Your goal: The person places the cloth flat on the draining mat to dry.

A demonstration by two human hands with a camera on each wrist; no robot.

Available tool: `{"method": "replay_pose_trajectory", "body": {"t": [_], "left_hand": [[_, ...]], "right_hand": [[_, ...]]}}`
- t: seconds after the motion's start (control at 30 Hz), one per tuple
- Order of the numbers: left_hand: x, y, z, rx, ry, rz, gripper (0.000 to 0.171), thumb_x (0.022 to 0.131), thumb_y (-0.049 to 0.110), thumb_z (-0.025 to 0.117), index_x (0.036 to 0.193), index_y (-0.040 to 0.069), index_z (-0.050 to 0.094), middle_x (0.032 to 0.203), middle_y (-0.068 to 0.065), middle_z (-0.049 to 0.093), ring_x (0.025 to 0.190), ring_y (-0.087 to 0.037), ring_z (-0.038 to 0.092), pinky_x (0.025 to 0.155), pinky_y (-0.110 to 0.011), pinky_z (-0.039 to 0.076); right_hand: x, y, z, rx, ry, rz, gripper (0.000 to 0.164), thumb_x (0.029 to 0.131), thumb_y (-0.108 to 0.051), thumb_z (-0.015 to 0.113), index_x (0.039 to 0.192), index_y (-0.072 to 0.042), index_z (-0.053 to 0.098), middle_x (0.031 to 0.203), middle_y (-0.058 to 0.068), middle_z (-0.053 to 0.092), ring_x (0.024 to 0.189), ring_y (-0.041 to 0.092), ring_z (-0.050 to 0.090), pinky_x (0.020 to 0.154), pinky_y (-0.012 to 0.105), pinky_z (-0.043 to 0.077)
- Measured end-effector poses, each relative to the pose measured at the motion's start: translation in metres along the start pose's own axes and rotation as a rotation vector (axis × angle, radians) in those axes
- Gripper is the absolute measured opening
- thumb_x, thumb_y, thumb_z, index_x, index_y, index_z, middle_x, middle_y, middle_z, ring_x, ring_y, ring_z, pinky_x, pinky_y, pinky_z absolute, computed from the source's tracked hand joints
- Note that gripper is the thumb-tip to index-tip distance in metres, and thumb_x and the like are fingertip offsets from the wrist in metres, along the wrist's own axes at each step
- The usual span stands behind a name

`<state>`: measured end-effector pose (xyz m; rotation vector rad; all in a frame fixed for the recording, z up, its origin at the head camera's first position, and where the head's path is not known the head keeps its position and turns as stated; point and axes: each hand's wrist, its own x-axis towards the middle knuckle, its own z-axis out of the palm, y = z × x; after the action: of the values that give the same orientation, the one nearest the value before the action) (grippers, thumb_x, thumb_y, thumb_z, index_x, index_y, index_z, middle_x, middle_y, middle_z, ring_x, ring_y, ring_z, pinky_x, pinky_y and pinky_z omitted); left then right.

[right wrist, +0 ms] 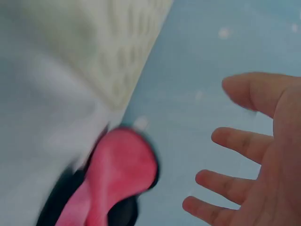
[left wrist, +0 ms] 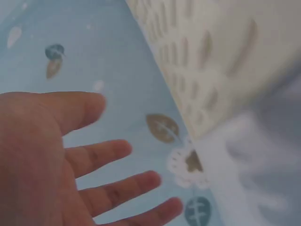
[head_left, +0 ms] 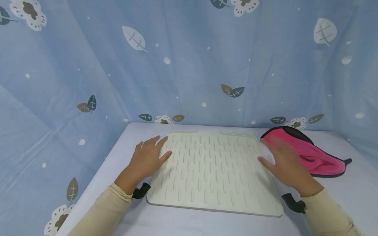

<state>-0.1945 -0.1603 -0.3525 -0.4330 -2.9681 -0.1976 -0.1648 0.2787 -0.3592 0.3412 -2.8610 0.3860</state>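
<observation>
Head view, ridged cream mat [head_left: 211,170], spread fingers [head_left: 161,143]

Soft light casts a faint shadow on the mat [head_left: 209,173] beside the right hand [head_left: 284,164], itself slightly smeared. Past the fingers [left wrist: 122,190], both wrist views look dimmer, the mat apparently out of focus.

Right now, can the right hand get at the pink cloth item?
Likely yes: the right hand looks open and empty, the pink cloth item lies close by on its right, and nothing visible stands between them. The pale mat lies to the hand's left.
</observation>
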Motion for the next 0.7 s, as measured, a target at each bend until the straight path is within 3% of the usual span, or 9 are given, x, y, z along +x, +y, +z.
{"method": "replay_pose_trajectory", "body": {"t": [0.1, 0.3, 0.53, 0.7], "left_hand": [[0.004, -0.015, 0.002, 0.009, -0.038, -0.048, 0.056, 0.101, 0.04, 0.055, 0.148, 0.011, 0.047, 0.144, -0.021, 0.053, 0.126, -0.042, 0.055, 0.098, -0.063, 0.043], [0.008, -0.036, 0.014, -0.027, -0.192, -0.101, 0.051, 0.102, 0.031, 0.054, 0.145, 0.004, 0.05, 0.141, -0.029, 0.053, 0.125, -0.048, 0.054, 0.098, -0.063, 0.045], [0.008, -0.041, 0.022, 0.0, -0.206, -0.084, 0.048, 0.101, 0.031, 0.055, 0.139, 0.0, 0.055, 0.135, -0.028, 0.057, 0.123, -0.045, 0.057, 0.096, -0.061, 0.048], [0.01, -0.037, 0.025, 0.01, -0.201, -0.063, 0.043, 0.101, 0.031, 0.057, 0.134, 0.004, 0.061, 0.127, -0.023, 0.061, 0.115, -0.04, 0.06, 0.091, -0.058, 0.05]], "right_hand": [[0.003, 0.028, -0.002, 0.001, 0.037, 0.034, 0.067, 0.091, -0.023, 0.07, 0.147, 0.001, 0.043, 0.146, 0.035, 0.04, 0.132, 0.057, 0.037, 0.101, 0.076, 0.03], [0.003, 0.08, -0.003, -0.02, -0.032, 0.163, 0.064, 0.094, -0.026, 0.066, 0.145, 0.003, 0.041, 0.141, 0.04, 0.038, 0.127, 0.06, 0.035, 0.099, 0.077, 0.03], [-0.003, 0.111, 0.001, -0.036, -0.093, 0.226, 0.081, 0.096, -0.053, 0.058, 0.147, 0.005, 0.036, 0.141, 0.042, 0.031, 0.126, 0.062, 0.031, 0.098, 0.078, 0.027], [-0.009, 0.126, 0.004, -0.086, -0.187, 0.262, 0.088, 0.095, -0.055, 0.057, 0.15, 0.007, 0.026, 0.139, 0.045, 0.031, 0.124, 0.066, 0.031, 0.095, 0.081, 0.028]]}}
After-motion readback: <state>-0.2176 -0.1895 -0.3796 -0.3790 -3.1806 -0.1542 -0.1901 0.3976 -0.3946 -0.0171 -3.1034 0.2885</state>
